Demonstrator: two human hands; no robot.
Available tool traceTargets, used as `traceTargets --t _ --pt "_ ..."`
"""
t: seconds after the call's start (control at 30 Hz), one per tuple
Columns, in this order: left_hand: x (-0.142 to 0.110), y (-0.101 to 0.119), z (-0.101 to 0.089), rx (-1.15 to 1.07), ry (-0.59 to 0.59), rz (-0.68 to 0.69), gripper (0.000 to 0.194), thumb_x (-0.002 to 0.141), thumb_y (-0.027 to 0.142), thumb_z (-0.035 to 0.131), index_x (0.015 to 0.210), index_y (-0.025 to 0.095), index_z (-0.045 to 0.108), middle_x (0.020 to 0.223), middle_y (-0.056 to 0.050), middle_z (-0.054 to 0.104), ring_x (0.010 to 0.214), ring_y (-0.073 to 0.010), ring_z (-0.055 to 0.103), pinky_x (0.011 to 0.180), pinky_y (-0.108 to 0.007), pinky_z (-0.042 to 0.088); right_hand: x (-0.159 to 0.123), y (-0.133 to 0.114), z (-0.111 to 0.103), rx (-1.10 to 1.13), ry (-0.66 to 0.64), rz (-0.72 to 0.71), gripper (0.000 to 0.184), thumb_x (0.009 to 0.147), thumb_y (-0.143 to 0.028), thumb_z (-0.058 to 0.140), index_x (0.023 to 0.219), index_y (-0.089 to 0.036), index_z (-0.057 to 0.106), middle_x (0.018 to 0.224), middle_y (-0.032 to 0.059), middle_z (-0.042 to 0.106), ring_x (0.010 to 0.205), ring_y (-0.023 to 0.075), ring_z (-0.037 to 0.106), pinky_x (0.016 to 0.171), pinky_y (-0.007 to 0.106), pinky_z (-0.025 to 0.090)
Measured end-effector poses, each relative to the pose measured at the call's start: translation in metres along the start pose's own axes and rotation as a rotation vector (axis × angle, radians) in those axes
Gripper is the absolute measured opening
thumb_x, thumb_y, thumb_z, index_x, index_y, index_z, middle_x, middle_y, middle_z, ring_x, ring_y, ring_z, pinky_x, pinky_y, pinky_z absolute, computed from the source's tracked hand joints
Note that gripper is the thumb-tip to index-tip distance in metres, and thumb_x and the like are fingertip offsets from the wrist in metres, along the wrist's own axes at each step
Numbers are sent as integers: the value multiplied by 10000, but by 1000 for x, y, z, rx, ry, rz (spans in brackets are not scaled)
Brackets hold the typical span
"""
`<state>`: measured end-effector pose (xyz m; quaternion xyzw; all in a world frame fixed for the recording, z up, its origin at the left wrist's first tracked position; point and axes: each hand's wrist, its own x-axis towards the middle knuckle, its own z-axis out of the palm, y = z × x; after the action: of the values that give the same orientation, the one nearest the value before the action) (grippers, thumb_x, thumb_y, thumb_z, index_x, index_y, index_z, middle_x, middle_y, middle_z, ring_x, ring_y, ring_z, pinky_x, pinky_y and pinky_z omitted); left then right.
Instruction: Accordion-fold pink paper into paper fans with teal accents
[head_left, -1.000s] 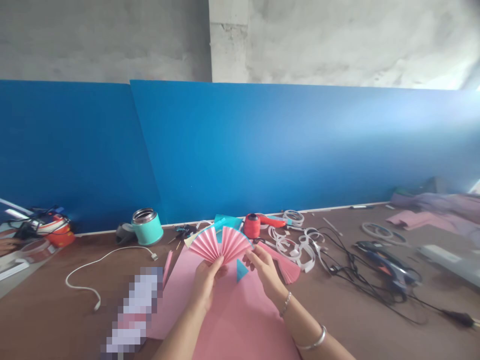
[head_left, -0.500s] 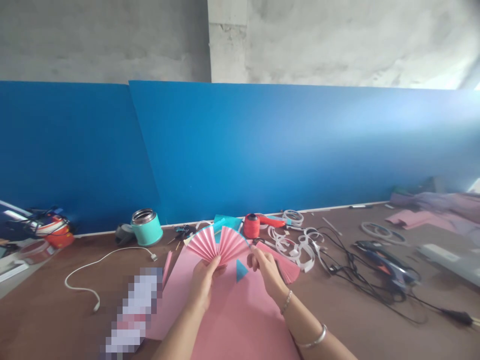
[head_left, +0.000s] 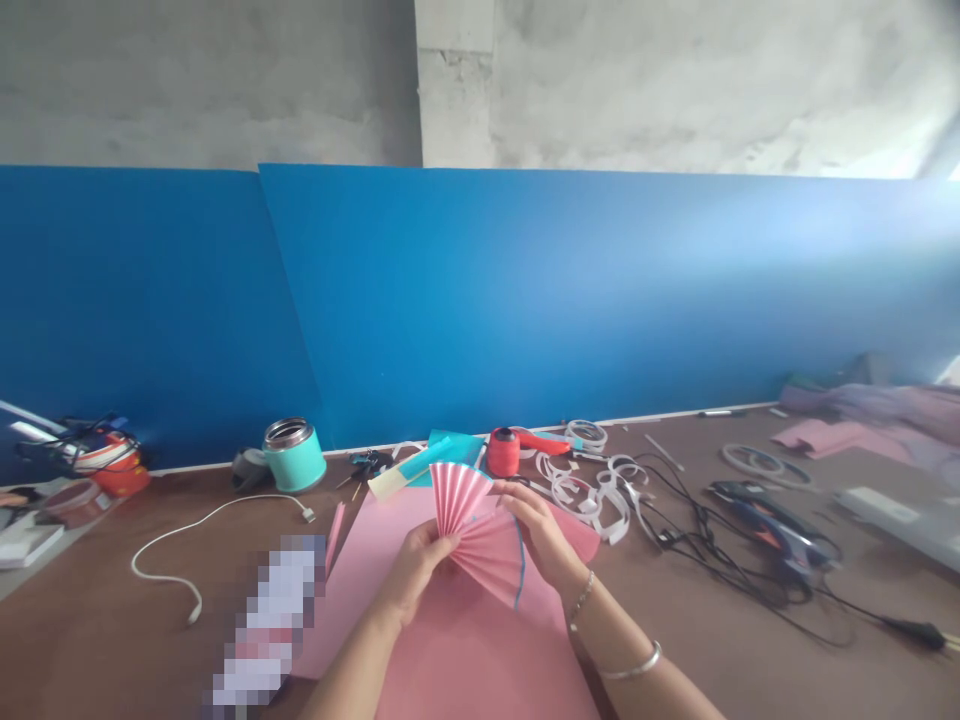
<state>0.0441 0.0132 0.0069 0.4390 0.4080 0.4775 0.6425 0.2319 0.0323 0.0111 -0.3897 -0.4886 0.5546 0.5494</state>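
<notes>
A pleated pink paper fan (head_left: 489, 550) with a blue rim is spread out in front of me, above a large pink sheet (head_left: 465, 660). My left hand (head_left: 421, 568) is closed on the fan's gathered base, with the thumb on top of the folds. At the outer edge on the right, my right hand (head_left: 541, 530) has its fingers stretched out toward the rim, the fingertips at the upper part. Its thumb is hidden. A second pink pleated piece (head_left: 577, 532) lies partly behind my right hand.
Behind the fan lie a teal sheet (head_left: 461, 450), a cream strip (head_left: 397, 482) and a red hair dryer (head_left: 504, 452). White bands (head_left: 611, 500) and black cords (head_left: 705, 550) spread to the right. A turquoise cup (head_left: 295, 458) and a white cable (head_left: 169, 575) are on the left.
The fan has swung round to the right, with its right side now lower. My right hand has gone from curled fingers to stretched ones at the rim.
</notes>
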Motion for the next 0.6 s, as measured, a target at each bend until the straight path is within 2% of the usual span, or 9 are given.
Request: traceTargets --t 0.1,0.23,0.33,0.6 --pt "0 -1 0 30 -37 2 340 640 395 750 831 119 694 638 -9 634 517 -104 515 490 -211 390 0 1 1 27 -45 -25 303 712 -366 714 973 -230 645 922 20 637 875 198 550 809 290 405" --pt "-1 -1 -1 50 -78 9 316 666 401 731 811 124 684 616 -2 612 514 -107 507 501 -225 399 1 3 3 37 -66 -44 236 724 -396 727 846 -215 637 808 -6 587 793 168 511 756 269 382" --pt "-1 -1 -2 66 -104 19 285 686 385 717 798 126 676 613 -5 611 522 -112 512 519 -235 413 2 2 5 8 -18 -52 300 733 -467 711 710 -192 592 706 -27 526 693 137 449 682 255 349" --pt "-1 -3 -3 70 -164 9 258 680 358 727 772 121 683 627 -13 624 519 -116 519 521 -246 424 5 7 3 -9 21 -30 382 722 -512 709 652 -183 526 634 -44 438 608 108 351 581 242 278"
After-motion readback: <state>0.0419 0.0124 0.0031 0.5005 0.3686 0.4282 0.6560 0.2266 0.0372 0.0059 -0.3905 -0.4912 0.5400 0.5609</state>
